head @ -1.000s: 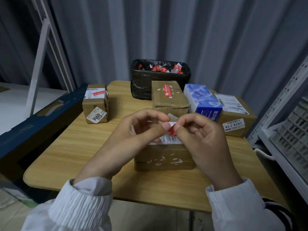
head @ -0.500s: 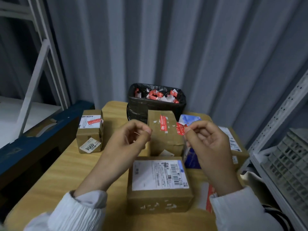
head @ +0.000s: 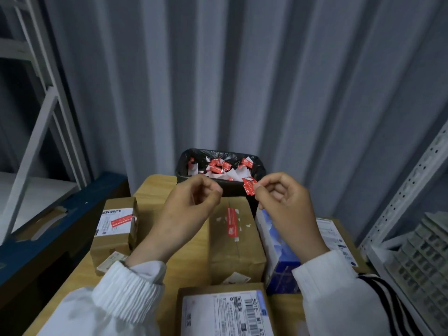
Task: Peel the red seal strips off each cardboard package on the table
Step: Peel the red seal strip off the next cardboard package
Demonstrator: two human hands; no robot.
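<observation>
A peeled red seal strip (head: 249, 186), small and slightly curled, is pinched by one edge between the thumb and forefinger of my right hand (head: 283, 209). Take the counter (head: 155, 187) as a clock face with me at 6 o'clock. The strip then hangs in the air toward 12 o'clock, at the near rim of a black-lined bin (head: 261, 166) that holds many red strips and white scraps. I cannot tell whether it is fully over the opening.

Two more strips are stuck down. One runs along the top of the middle package (head: 236, 253) at the centre of the counter. The other lies slantwise on the label of the left package (head: 110, 243) at 9 o'clock. The nearest package (head: 218, 311), at 6 o'clock, shows only a shipping label on top. A blue box (head: 278, 258) stands at 3 o'clock against the middle package, and a right package (head: 332, 234) lies mostly hidden behind my wrist.

What could go wrong: the sticky side may cling to my fingertip when I let go. Being so light, the strip may also drop short of the bin onto the counter or a package.

Both hands are raised above the packages, wrists in white cuffs. My left hand (head: 191, 209) floats at 11 o'clock with its fingers curled and thumb tip against forefinger, and nothing is visible between them
</observation>
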